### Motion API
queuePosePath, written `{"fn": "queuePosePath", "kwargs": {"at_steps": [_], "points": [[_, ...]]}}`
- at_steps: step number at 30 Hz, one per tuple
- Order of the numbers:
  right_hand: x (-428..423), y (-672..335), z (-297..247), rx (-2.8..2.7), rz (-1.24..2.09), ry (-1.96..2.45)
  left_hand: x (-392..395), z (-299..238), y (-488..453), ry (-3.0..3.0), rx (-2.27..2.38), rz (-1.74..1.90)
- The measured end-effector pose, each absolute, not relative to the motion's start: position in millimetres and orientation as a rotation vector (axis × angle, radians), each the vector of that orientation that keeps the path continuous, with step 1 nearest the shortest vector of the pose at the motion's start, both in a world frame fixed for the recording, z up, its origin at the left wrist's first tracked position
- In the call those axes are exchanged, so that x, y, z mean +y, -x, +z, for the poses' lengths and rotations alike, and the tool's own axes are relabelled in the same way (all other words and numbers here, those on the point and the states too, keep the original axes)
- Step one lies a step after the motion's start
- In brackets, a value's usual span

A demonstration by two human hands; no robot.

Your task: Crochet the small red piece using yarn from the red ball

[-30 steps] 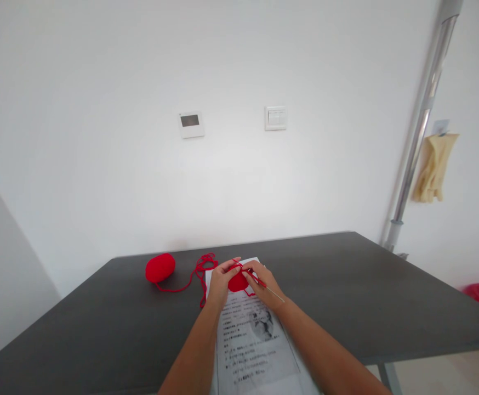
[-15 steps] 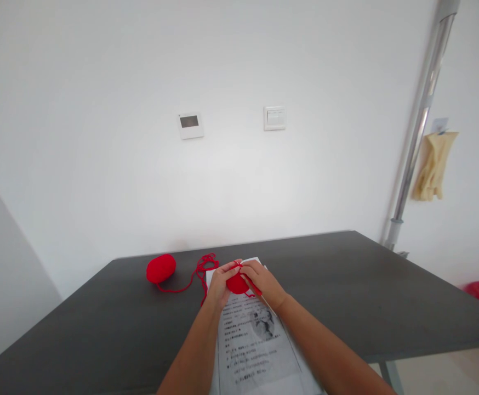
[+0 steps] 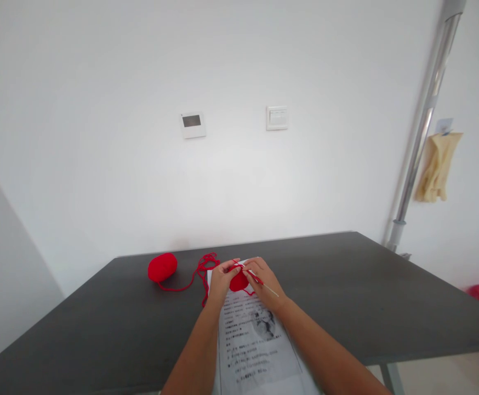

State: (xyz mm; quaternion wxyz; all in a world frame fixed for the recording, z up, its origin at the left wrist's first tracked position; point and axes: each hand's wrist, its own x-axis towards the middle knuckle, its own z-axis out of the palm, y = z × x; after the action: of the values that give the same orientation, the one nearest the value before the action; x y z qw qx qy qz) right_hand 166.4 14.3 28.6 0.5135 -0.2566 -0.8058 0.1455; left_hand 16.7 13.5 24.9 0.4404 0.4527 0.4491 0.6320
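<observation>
A left hand (image 3: 221,280), thumb and fingers closed, pinches a small red yarn piece (image 3: 238,282) above a printed sheet (image 3: 247,354), as the right hand (image 3: 267,282), fingers curled, grips a slim tool (image 3: 257,279) slanting across it. Loose red yarn (image 3: 203,266) trails left to a ball (image 3: 162,267) on the dark worktop (image 3: 346,296). Behind, a light switch (image 3: 277,118) and display panel (image 3: 192,125) dot the white wall; yellow gloves (image 3: 439,167) hang at right.
</observation>
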Motion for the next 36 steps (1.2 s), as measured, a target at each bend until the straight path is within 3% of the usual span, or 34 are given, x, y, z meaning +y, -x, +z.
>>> {"fn": "queuePosePath", "kwargs": {"at_steps": [10,18,28,36], "points": [[21,-171,34,-1.548,1.03,0.794,17,25,-12,-1.281,1.273,1.48],[21,-184,43,-1.584,1.14,0.709,17,26,-10,-1.225,1.196,1.419],[27,-181,33,-1.063,1.719,0.481,7,30,-13,-1.018,0.925,1.273],[27,-168,27,-0.848,1.794,0.38,6,35,-18,-0.927,0.86,1.398]]}}
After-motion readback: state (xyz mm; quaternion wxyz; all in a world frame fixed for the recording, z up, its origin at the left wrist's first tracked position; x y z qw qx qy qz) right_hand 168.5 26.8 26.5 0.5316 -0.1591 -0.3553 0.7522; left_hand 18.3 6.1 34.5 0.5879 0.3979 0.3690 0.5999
